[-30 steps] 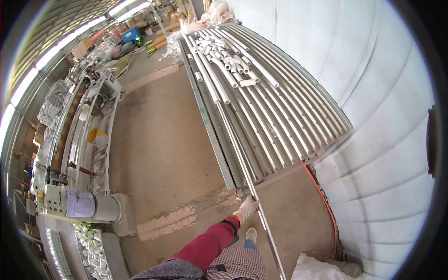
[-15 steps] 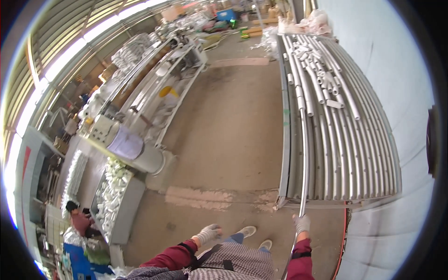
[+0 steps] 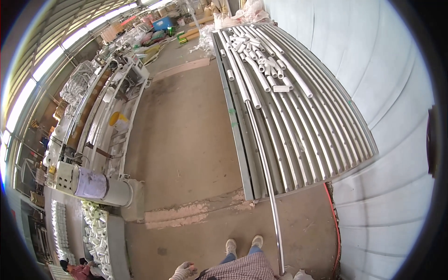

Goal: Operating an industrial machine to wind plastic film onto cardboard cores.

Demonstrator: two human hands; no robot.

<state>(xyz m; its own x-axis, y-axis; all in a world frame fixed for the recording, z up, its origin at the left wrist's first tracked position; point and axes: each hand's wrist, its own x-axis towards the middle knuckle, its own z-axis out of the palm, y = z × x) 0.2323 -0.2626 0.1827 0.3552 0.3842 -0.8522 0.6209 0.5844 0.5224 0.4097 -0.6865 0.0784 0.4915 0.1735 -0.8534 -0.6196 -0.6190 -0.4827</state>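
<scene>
A long, shiny metal rod (image 3: 264, 172) slants from the corrugated metal rack toward me. Its far end meets the end of a white tube (image 3: 239, 74); whether it goes inside, I cannot tell. At the lower edge, my gloved right hand (image 3: 296, 275) closes around the rod's near end, with most of the hand cut off. My left hand (image 3: 184, 270), in a pale glove with bare fingertips, hangs at my front, fingers curled in and nothing seen in them. Several short white tubes (image 3: 268, 65) lie heaped at the far part of the rack (image 3: 317, 161).
A pale sheet wall (image 3: 373, 210) borders the rack on the right. At left stands a long machine with a lilac-and-grey cylinder (image 3: 100, 186) and a yellow bucket (image 3: 119, 120). A bin of white spools (image 3: 95, 228) is below it, near another person (image 3: 77, 270).
My view has turned right and the rack now sits further left in it. Both hands have dropped toward the lower edge. My right hand now sits at the rod's near end.
</scene>
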